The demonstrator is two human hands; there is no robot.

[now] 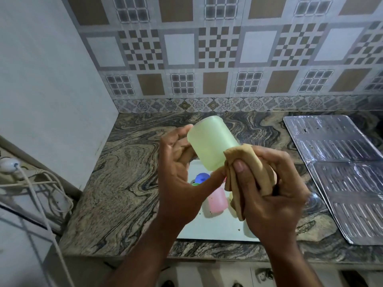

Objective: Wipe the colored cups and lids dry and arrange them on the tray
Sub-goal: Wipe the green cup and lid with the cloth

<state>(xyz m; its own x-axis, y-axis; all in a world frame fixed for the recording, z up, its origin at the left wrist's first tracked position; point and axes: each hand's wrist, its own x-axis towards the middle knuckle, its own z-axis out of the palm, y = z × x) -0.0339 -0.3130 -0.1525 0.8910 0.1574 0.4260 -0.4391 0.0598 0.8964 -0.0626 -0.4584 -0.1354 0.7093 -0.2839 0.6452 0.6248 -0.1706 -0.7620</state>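
Observation:
A pale green cup (pixel 211 141) is held tilted above the counter, its closed base pointing up and away. My left hand (pixel 178 172) grips its left side. My right hand (pixel 269 193) is shut on a tan cloth (pixel 244 168), which is pushed into the cup's mouth at the lower right. Below my hands lies a white tray (pixel 217 228). On it a pink cup (pixel 217 200) lies partly hidden, with a blue lid (pixel 202 178) and the edge of a green lid (pixel 195 184) behind my left hand.
The marbled counter (pixel 128 183) meets a patterned tile wall at the back and a plain wall on the left. A foil-covered ribbed sheet (pixel 342 172) lies at the right. White cables and a plug (pixel 9 164) hang at the far left.

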